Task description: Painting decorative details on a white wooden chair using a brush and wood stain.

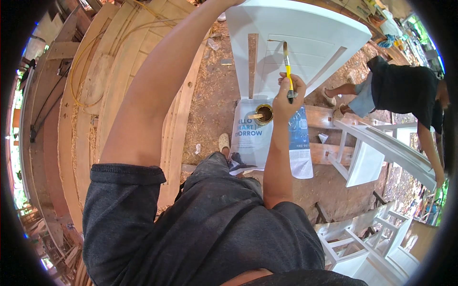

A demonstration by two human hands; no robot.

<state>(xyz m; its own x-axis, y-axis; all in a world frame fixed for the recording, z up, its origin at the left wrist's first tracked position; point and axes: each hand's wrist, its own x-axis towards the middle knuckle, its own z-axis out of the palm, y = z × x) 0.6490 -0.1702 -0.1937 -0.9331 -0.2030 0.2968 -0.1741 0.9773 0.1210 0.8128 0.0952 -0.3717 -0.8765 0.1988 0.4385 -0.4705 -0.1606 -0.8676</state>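
My right hand point(292, 87) grips a paintbrush point(287, 62) with a yellow handle; its bristles point up over a white wooden panel point(293, 21) with grooved boards and two long slots. A thin brown mark runs along a groove near the bristle tip. My left arm reaches up to the panel's top left, where only a little of my left hand point(234, 1) shows at the picture's edge; what its fingers do is hidden. Below the panel, an open can point(264, 113) of brown liquid stands on a printed sheet point(250, 143), a small wooden stick lying across its rim.
Long wooden boards point(118, 71) with a yellow hose point(73, 77) fill the left side. At right, a person point(404, 89) in a black shirt bends over a white wooden frame point(386, 143). More white frames point(357, 246) stand lower right. Wood shavings litter the ground.
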